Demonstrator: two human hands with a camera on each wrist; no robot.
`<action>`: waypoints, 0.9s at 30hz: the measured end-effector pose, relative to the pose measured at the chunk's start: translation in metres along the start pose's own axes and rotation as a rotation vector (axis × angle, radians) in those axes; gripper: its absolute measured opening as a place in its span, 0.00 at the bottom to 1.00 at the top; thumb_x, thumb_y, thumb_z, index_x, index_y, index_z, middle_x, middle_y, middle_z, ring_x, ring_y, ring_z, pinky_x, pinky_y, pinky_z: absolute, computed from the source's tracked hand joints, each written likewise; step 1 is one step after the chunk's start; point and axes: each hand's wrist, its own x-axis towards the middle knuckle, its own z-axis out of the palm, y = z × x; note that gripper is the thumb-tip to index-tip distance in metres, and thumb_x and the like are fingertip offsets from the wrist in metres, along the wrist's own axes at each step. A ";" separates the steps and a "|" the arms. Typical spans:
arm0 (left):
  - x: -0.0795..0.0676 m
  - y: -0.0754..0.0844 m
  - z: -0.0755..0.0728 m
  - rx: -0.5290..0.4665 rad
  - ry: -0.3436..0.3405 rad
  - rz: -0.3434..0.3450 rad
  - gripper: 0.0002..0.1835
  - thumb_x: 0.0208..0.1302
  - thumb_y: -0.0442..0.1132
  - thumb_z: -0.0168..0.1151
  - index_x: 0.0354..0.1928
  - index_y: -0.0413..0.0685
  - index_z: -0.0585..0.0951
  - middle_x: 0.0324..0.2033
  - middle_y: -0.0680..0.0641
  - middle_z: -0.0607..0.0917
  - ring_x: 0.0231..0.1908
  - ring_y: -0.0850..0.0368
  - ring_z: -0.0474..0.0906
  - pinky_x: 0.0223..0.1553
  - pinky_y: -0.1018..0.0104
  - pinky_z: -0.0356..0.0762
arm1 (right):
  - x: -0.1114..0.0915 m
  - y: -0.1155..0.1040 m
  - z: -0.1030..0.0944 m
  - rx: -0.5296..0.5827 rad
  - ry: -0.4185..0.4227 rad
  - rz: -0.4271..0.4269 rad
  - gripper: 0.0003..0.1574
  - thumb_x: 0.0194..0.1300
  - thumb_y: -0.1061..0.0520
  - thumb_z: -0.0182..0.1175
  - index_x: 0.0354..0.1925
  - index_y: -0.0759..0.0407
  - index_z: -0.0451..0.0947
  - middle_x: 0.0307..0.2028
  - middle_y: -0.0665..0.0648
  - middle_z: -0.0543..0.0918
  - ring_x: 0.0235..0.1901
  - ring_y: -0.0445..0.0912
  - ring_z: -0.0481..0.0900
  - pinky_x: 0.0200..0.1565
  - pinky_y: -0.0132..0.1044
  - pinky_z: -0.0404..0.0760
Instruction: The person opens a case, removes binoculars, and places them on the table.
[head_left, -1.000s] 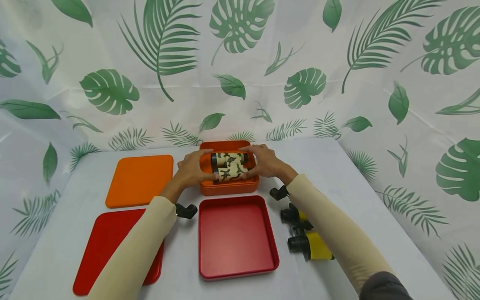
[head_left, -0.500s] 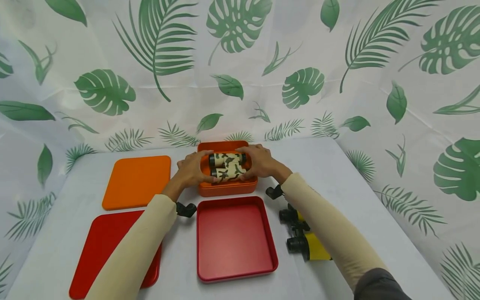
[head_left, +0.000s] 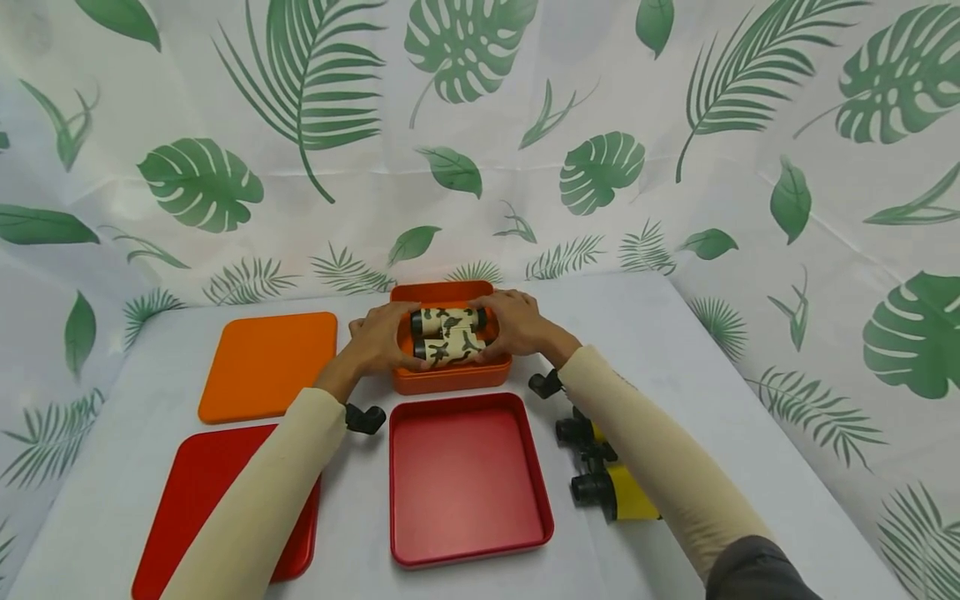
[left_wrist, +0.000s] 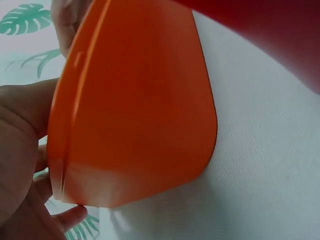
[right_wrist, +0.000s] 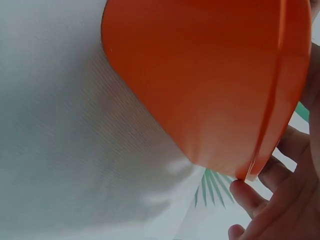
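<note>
In the head view, camouflage-patterned binoculars (head_left: 448, 342) lie lengthwise in the orange box (head_left: 452, 382). My left hand (head_left: 378, 337) grips their left end, thumb at the near barrel and fingers reaching toward the far side. At the right end my right hand (head_left: 519, 323) holds them the same way. Both wrist views look at the outside of the orange box (left_wrist: 135, 110), hiding the binoculars. There, the left thumb goes over the rim while other fingers show at the far corner. On the opposite side, right-hand fingertips (right_wrist: 246, 194) sit beside the box corner.
A red tray (head_left: 470, 483) stands in front of the orange box. To the left lie an orange lid (head_left: 268, 367) and a red lid (head_left: 202, 492). Yellow-and-black binoculars (head_left: 630, 492) rest under the right forearm. A leaf-print cloth (head_left: 450, 233) hangs behind the white table.
The head view has shifted slightly, so the scene sits a little further left. Both hands stay on the camouflage binoculars, which have moved barely, if at all, in the box.
</note>
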 end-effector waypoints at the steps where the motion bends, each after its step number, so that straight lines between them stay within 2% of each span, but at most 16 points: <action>1: 0.000 0.000 0.001 0.008 -0.004 -0.002 0.55 0.48 0.55 0.79 0.76 0.54 0.60 0.74 0.44 0.62 0.70 0.39 0.56 0.61 0.36 0.50 | 0.000 0.000 0.000 -0.014 -0.009 0.003 0.57 0.48 0.37 0.78 0.72 0.45 0.65 0.72 0.55 0.67 0.73 0.60 0.54 0.71 0.63 0.49; 9: 0.003 0.000 0.002 0.062 -0.021 -0.006 0.58 0.46 0.55 0.80 0.77 0.55 0.57 0.75 0.44 0.61 0.70 0.39 0.57 0.60 0.38 0.51 | 0.005 -0.002 -0.002 -0.145 -0.048 0.023 0.59 0.45 0.37 0.79 0.72 0.44 0.65 0.71 0.55 0.67 0.73 0.57 0.55 0.73 0.61 0.45; 14: 0.003 0.000 0.003 0.055 -0.005 0.000 0.58 0.45 0.56 0.81 0.77 0.55 0.59 0.73 0.44 0.64 0.68 0.41 0.61 0.59 0.39 0.52 | 0.006 -0.001 0.001 -0.193 -0.048 0.028 0.60 0.45 0.36 0.78 0.72 0.45 0.64 0.71 0.55 0.68 0.73 0.55 0.56 0.73 0.60 0.45; 23: 0.000 0.000 -0.001 0.037 0.024 0.011 0.56 0.43 0.58 0.81 0.75 0.56 0.63 0.73 0.44 0.65 0.69 0.41 0.60 0.59 0.39 0.52 | 0.002 -0.002 -0.005 -0.146 -0.038 0.034 0.59 0.43 0.37 0.79 0.71 0.44 0.67 0.72 0.53 0.68 0.76 0.55 0.53 0.74 0.64 0.33; 27: -0.001 0.001 -0.007 0.042 0.035 0.019 0.56 0.42 0.59 0.81 0.74 0.57 0.63 0.73 0.44 0.64 0.72 0.41 0.56 0.61 0.37 0.51 | 0.001 -0.003 -0.011 -0.131 -0.024 0.011 0.58 0.43 0.37 0.79 0.70 0.45 0.67 0.72 0.54 0.68 0.76 0.55 0.53 0.74 0.64 0.33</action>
